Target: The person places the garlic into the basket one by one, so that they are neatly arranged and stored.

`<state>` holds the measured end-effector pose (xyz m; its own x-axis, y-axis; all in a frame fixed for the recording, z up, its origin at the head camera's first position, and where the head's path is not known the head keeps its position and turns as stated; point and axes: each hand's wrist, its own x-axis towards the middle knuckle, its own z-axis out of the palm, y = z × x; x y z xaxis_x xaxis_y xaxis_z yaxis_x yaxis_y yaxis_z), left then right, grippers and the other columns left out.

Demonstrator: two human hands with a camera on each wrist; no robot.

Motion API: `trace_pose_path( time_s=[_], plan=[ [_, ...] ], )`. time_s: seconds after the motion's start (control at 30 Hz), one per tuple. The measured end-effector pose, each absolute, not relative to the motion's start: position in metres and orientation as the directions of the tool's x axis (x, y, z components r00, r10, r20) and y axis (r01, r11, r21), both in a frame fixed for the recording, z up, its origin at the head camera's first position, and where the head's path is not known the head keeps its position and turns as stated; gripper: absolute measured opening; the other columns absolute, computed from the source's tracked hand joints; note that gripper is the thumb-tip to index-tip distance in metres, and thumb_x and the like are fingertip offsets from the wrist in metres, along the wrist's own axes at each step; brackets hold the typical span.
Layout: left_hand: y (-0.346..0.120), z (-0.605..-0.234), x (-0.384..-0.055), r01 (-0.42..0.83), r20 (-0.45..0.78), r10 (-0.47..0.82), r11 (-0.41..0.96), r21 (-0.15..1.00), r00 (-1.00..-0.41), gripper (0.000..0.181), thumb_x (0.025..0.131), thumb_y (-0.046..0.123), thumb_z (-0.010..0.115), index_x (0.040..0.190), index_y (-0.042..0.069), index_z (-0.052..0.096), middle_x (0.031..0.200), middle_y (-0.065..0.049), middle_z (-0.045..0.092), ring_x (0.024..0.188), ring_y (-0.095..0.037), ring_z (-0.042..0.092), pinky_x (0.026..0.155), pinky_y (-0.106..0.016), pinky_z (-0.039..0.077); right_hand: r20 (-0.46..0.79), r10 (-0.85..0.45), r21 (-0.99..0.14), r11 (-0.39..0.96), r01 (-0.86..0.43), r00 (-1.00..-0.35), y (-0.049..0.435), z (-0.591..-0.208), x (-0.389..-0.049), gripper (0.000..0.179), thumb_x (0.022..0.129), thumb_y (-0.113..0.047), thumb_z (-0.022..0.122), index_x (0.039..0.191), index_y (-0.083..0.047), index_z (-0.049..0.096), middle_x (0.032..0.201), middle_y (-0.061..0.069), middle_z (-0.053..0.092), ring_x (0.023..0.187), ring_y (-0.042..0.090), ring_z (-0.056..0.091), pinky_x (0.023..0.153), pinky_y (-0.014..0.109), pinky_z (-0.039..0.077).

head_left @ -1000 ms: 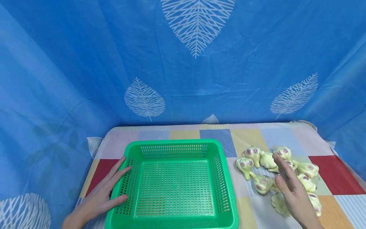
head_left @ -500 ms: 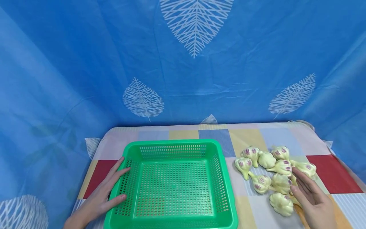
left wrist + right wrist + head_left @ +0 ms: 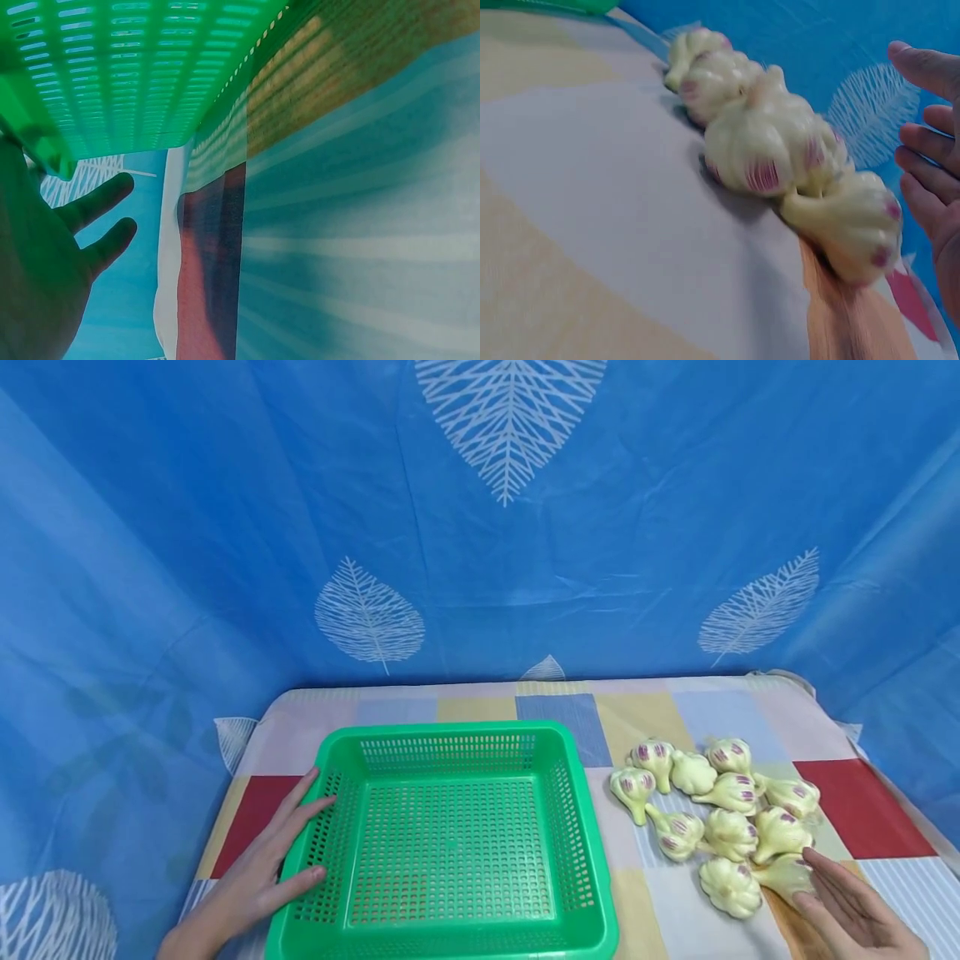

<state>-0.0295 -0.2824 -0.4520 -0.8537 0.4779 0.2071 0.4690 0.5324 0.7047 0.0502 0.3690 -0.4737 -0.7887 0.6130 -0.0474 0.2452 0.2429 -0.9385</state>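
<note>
A green plastic basket [image 3: 453, 852] with slotted walls stands on the table in the head view, and nothing lies in it. My left hand [image 3: 251, 878] rests on its left rim, fingers spread and mostly straight; the left wrist view shows two fingers [image 3: 101, 201] outside the wall. To the right lie several pale garlic bulbs [image 3: 731, 835] with purple marks, grouped closely. Beside the near right bulb [image 3: 787, 875] is my right hand [image 3: 862, 910], its fingers extended and nothing held. In the right wrist view a gap separates that hand from the front bulb [image 3: 855, 229].
A patchwork tablecloth [image 3: 645, 910] of coloured squares covers the table. Behind and at both sides hangs a blue curtain [image 3: 630, 527] with white leaf prints. A strip of cloth lies between the basket's right rim and the bulbs.
My right hand has moved from over the bulbs to their right and nearer side, uncovering several of them. My left hand stays on the basket rim. The whole head view has shifted slightly.
</note>
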Motion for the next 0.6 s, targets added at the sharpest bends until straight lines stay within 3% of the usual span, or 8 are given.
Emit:
trace_pose_path(
  time_s=[0.1,0.27,0.33,0.37,0.47,0.6],
  plan=[
    [-0.282,-0.452,-0.03,0.463,0.205,0.473,0.53,0.711,-0.857,0.078,0.088,0.006,0.072,0.157,0.01,0.034,0.168,-0.01,0.006,0.148,-0.015,0.016,0.105,-0.016,0.034,0.011,0.645,-0.878,0.372,0.301,-0.764,0.376,-0.481,0.059,0.06,0.096,-0.005,0.068,0.151,-0.012,0.046,0.15,-0.007,0.048,0.134,0.0,0.044,0.096,0.006,0.036],
    [-0.283,-0.452,-0.03,0.469,0.216,0.47,0.53,0.706,-0.856,0.079,0.087,0.005,0.072,0.157,0.01,0.034,0.168,-0.011,0.007,0.148,-0.015,0.016,0.103,-0.017,0.037,0.143,0.678,-0.905,0.385,0.182,-0.721,0.386,-0.502,0.068,0.067,0.088,0.018,0.063,0.149,-0.005,0.047,0.153,0.001,0.047,0.141,0.01,0.039,0.104,0.012,0.034],
    [-0.284,-0.452,-0.03,0.471,0.215,0.47,0.537,0.7,-0.856,0.079,0.087,0.005,0.072,0.156,0.009,0.034,0.168,-0.011,0.007,0.147,-0.012,0.017,0.1,-0.021,0.044,0.099,0.71,-0.919,0.334,0.21,-0.697,0.392,-0.514,0.068,0.071,0.089,0.015,0.064,0.152,-0.008,0.043,0.156,0.001,0.043,0.144,0.01,0.034,0.107,0.014,0.029],
    [-0.284,-0.453,-0.03,0.472,0.216,0.469,0.542,0.695,-0.857,0.08,0.086,0.006,0.072,0.156,0.009,0.034,0.168,-0.011,0.008,0.146,-0.011,0.017,0.098,-0.023,0.046,0.065,0.728,-0.896,0.344,0.281,-0.683,0.395,-0.52,0.068,0.071,0.091,0.006,0.068,0.154,-0.014,0.041,0.157,-0.004,0.041,0.143,0.007,0.033,0.107,0.012,0.028],
    [-0.284,-0.454,-0.031,0.472,0.213,0.469,0.549,0.69,-0.857,0.08,0.085,0.007,0.072,0.156,0.009,0.035,0.167,-0.01,0.008,0.144,-0.007,0.018,0.091,-0.029,0.052,-0.063,0.7,-0.914,0.246,0.324,-0.711,0.408,-0.535,0.068,0.076,0.094,-0.002,0.068,0.159,-0.016,0.031,0.161,-0.006,0.031,0.146,0.005,0.025,0.11,0.012,0.021],
    [-0.284,-0.456,-0.031,0.473,0.21,0.472,0.552,0.687,-0.856,0.08,0.085,0.007,0.072,0.156,0.009,0.034,0.167,-0.011,0.008,0.145,-0.006,0.017,0.092,-0.029,0.052,-0.148,0.676,-0.959,0.08,0.271,-0.722,0.416,-0.542,0.067,0.081,0.09,0.003,0.072,0.158,-0.015,0.033,0.16,-0.005,0.033,0.146,0.005,0.027,0.108,0.011,0.025]
  ],
)
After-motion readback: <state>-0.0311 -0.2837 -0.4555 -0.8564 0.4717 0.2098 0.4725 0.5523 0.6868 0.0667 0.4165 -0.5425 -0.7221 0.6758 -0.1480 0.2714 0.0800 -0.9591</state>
